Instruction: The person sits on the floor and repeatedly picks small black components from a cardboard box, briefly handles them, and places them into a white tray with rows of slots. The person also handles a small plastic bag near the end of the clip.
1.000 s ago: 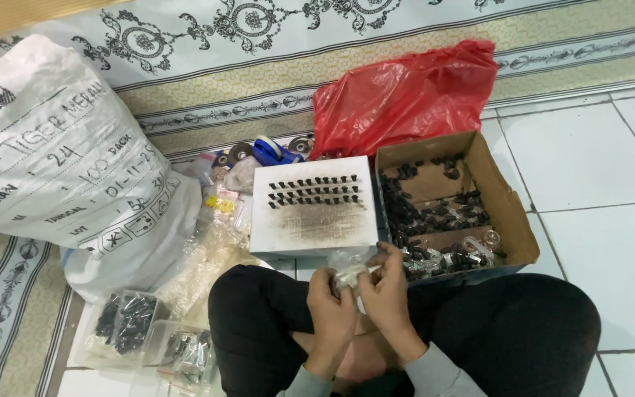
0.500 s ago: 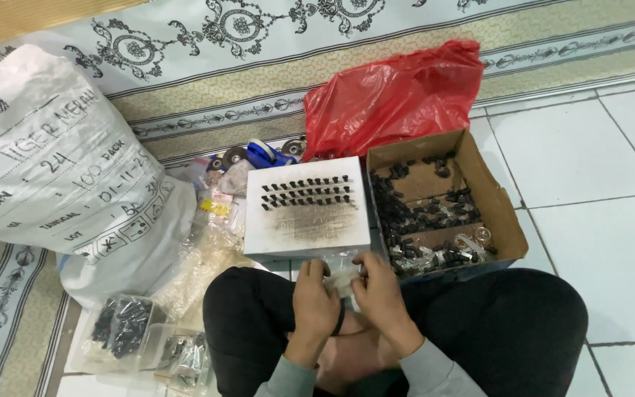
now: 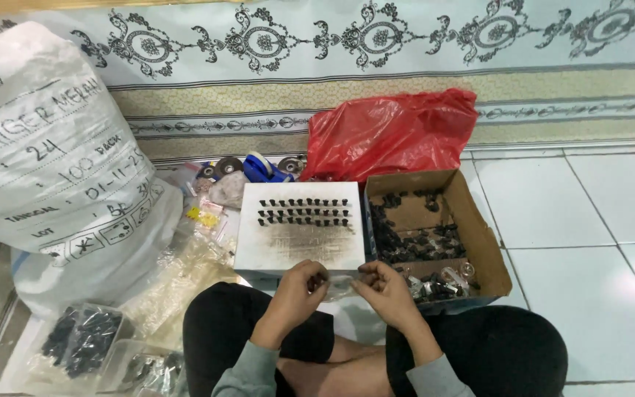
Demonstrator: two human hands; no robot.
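Both hands are pinched on the same thing: left hand (image 3: 297,288) and right hand (image 3: 385,288) each hold an end of a small clear plastic bag (image 3: 341,287), fingers curled tight around it. It sits just above the lap, right at the front edge of the white foam board (image 3: 299,242). The bag's crinkly and see-through, too small to make out what's inside. The board looks flat and square with a sooty smudge, and 3 neat rows of little black parts (image 3: 304,212) stand in its top half. Just beside it on the right, an open brown cardboard box (image 3: 488,242) holds a loose pile of the same black bits. A shiny red plastic bag (image 3: 391,134) is slumped behind, and a big white woven sack (image 3: 45,169) stands on the left.
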